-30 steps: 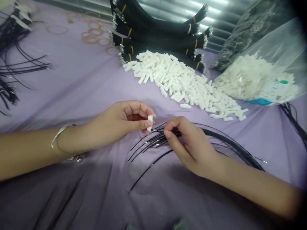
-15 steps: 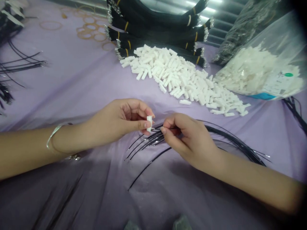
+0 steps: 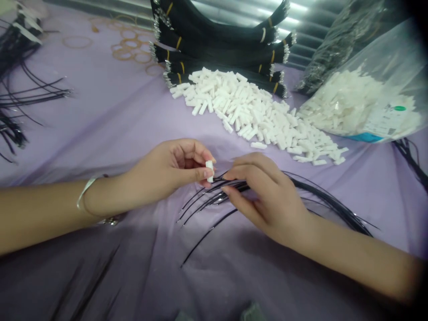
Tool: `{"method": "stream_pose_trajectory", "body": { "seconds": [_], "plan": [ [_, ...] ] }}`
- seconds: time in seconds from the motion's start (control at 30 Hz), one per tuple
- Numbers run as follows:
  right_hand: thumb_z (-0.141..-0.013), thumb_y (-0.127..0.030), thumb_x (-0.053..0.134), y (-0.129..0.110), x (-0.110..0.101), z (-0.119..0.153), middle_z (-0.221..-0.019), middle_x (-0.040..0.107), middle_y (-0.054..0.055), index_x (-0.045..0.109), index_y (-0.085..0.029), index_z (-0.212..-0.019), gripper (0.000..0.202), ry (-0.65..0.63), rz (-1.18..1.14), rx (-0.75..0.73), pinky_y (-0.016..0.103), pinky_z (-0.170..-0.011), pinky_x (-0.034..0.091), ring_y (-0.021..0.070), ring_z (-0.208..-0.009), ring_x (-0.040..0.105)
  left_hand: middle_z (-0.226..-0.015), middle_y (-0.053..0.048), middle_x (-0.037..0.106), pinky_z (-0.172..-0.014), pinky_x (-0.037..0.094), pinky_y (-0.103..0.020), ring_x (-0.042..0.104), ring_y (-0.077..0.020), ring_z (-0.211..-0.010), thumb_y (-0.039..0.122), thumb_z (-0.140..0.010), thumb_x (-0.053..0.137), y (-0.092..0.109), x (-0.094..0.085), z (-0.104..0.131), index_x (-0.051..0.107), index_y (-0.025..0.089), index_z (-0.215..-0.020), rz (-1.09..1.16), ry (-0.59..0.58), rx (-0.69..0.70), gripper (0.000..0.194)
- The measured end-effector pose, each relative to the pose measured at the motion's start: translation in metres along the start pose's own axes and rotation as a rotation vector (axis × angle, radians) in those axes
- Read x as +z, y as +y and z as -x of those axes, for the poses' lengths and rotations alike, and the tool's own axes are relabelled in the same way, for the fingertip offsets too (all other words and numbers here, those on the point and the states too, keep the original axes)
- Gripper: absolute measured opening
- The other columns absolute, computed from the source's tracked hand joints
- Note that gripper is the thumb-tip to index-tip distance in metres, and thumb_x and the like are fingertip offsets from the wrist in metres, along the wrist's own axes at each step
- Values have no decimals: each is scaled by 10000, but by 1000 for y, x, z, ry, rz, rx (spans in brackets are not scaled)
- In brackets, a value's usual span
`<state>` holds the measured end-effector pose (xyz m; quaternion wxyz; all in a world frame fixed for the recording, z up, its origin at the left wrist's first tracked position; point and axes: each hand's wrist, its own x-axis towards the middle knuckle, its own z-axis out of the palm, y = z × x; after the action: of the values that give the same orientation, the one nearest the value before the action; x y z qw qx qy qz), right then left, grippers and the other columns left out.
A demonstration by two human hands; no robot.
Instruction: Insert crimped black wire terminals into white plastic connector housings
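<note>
Between thumb and fingers, my left hand point(image 3: 182, 165) pinches a small white connector housing point(image 3: 209, 170), held upright. A black wire runs from the housing's right side toward my right hand point(image 3: 267, 194). The thumb and index fingertip of that hand are apart, beside the wire, with nothing plainly gripped between them. Under and around these fingers lies a loose bundle of black wires point(image 3: 324, 198) with bare metal tips, fanned out to the left. Whether the wire is seated in the housing is too small to tell.
Behind my hands spreads a heap of white connector housings point(image 3: 247, 107). Tied black wire bundles point(image 3: 220, 44) are stacked beyond it. A clear bag of housings point(image 3: 354, 102) stands at right. Rubber bands point(image 3: 130, 49) and more black wires point(image 3: 36, 93) lie left on the purple cloth point(image 3: 110, 102).
My right thumb and index finger have parted from their pinch on the wire. My left hand still holds the housing, slightly turned. The whole view has shifted a little.
</note>
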<state>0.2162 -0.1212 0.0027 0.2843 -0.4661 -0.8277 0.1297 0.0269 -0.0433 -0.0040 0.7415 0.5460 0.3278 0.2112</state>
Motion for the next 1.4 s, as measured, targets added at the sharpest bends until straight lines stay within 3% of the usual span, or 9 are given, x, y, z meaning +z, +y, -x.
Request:
{"method": "stream_pose_trajectory", "body": {
  "seconds": [0.07, 0.23, 0.57, 0.77, 1.0, 1.17, 1.4],
  "plan": [
    [-826, -121, 558, -2, -4, 1, -929, 549, 113, 567, -124, -945, 120, -5, 92, -63, 343, -771, 430, 184, -883, 493, -782, 7, 624, -653, 506, -148, 615, -67, -674, 162, -755, 671, -2, -2, 0, 575, 129, -852, 37, 39, 25, 140],
    [-860, -146, 520, 0, 0, 0, -859, 561, 104, 630, -99, -857, 119, -195, 53, -99, 353, -773, 420, 178, -828, 477, -796, 9, 624, -660, 513, -145, 609, -65, -678, 163, -737, 690, -6, -4, 0, 585, 144, -872, 71, 94, 39, 172],
    [-901, -151, 434, 0, 3, -1, -867, 548, 95, 565, -122, -839, 148, -292, -3, -17, 351, -808, 412, 176, -855, 470, -784, 15, 624, -643, 492, -130, 599, -60, -669, 167, -723, 703, -4, -5, -1, 605, 154, -861, 31, 66, 51, 170],
    [-898, -102, 404, -2, 3, -2, -869, 563, 73, 468, -139, -907, 74, -164, -125, 23, 297, -786, 445, 139, -834, 509, -820, 17, 625, -663, 477, -119, 604, -53, -703, 220, -768, 672, -3, -6, 0, 610, 165, -889, -2, 43, 20, 146],
    [-872, -91, 444, 0, 2, 0, -856, 547, 59, 464, -153, -918, 79, -125, -115, -12, 281, -757, 444, 140, -834, 508, -794, 21, 635, -658, 472, -121, 605, -55, -697, 213, -777, 662, -2, -7, -1, 625, 168, -881, -22, 11, 45, 119],
    [-842, -87, 489, -1, -1, -1, -788, 519, 42, 461, -151, -862, 73, -7, -53, 40, 231, -640, 407, 113, -761, 498, -806, 8, 664, -686, 513, -175, 639, -89, -706, 148, -767, 655, -2, -7, -3, 628, 150, -880, 20, -94, -14, 117],
    [-837, -129, 525, 1, 3, -2, -719, 507, 8, 482, -156, -825, 53, 53, -3, 102, 216, -536, 365, 82, -616, 447, -811, 25, 682, -676, 524, -137, 642, -65, -710, 118, -774, 635, 0, -4, -1, 642, 139, -870, -30, -121, -25, 98]
  ]
}}
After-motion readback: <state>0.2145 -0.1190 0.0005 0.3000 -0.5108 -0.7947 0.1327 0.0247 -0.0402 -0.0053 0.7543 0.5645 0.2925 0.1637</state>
